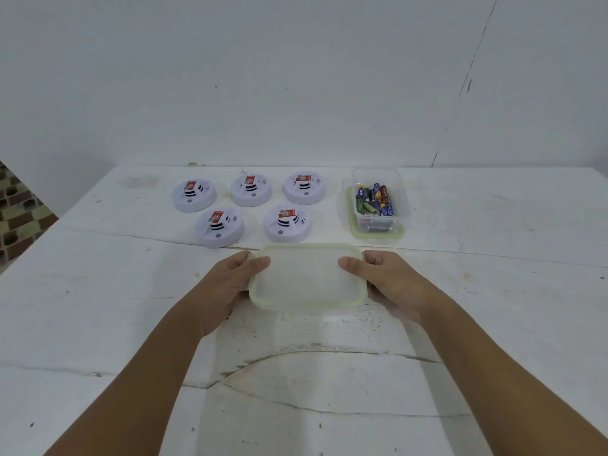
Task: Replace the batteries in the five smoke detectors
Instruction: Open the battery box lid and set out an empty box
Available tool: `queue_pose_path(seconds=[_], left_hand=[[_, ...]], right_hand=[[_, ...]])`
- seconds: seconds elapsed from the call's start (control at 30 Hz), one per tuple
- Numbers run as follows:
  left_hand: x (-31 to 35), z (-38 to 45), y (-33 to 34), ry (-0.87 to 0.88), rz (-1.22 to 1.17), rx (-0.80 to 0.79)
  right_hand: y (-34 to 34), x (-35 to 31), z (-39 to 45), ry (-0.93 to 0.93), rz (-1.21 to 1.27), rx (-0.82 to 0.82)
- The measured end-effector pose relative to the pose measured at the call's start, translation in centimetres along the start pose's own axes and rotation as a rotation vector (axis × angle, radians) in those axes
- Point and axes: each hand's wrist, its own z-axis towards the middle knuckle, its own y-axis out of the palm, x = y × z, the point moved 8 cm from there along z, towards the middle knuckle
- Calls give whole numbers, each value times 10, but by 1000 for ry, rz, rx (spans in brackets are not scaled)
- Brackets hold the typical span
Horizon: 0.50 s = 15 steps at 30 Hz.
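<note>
Gripped clear container at near centre, left hand and right hand pinching short ends. Five smoke detectors sat far left, batteries far right. Likely light, stiff, slick; held best by rims.

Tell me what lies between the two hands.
In the head view, a clear lid with a green rim spans the gap; the left hand and right hand grip its short ends.

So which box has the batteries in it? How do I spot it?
Look at the white table by the wall. Right of the five round smoke detectors stands a clear plastic tub on a green-edged lid. It alone holds colourful batteries; the lid the hands hold is flat and bare.
</note>
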Motion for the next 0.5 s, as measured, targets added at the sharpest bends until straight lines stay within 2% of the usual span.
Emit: queue_pose_path(seconds=[0.4, 0.5], left_hand=[[-2, -2, 0, -48, 7, 21], [5, -6, -6, -14, 63, 175]], right_hand=[[-8, -1, -3, -7, 13, 98], [-8, -1, -5, 20, 71, 157]])
